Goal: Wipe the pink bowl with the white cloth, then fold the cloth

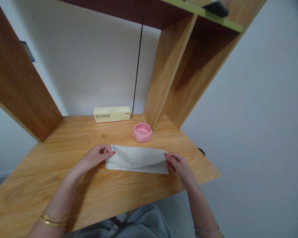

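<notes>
A light grey cloth point(137, 158), folded over into a long strip, is on the wooden desk in front of me. My left hand point(99, 155) pinches its upper left corner between thumb and fingers. At the other end, my right hand point(176, 162) grips the upper right corner the same way. The upper layer is slightly raised and bows toward me, with the lower layer showing beneath it along the near edge. Just beyond the cloth sits a pink faceted ashtray point(142, 133).
A pale yellow box point(112, 114) with printed lettering stands against the back wall. Wooden uprights rise at the left point(20, 72) and right point(170, 66) of the desk point(64, 142), under a shelf point(129, 11). A dark object point(217, 9) rests on the shelf at upper right.
</notes>
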### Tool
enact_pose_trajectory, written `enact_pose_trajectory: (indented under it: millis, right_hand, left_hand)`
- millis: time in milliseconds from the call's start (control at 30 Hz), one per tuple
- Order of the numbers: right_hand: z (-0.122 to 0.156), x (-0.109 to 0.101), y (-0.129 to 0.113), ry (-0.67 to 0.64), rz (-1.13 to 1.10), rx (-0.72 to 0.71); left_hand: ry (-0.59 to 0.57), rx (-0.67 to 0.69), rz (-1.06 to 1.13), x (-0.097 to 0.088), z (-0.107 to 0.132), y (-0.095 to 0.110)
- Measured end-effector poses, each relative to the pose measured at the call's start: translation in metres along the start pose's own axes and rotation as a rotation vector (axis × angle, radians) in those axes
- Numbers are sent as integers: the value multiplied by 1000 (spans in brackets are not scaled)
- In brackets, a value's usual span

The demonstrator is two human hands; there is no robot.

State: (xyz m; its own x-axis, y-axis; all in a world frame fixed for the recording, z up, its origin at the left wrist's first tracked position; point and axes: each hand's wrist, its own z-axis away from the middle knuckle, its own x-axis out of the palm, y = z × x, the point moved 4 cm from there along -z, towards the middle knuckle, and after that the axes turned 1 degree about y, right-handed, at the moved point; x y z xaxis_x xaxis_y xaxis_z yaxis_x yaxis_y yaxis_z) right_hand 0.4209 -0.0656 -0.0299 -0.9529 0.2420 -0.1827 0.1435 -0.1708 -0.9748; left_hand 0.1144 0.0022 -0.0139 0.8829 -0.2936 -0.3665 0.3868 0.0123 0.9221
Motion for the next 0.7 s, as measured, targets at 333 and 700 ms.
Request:
enact_pose_trajectory:
  millis: [333, 700]
  right_hand:
    - [3, -11, 1, 44, -101, 38]
    - [-5, -21, -16, 102, -236, -52]
  left_hand:
    - [67, -14, 190, -2, -6, 18]
    - [274, 142, 153, -11, -20, 42]
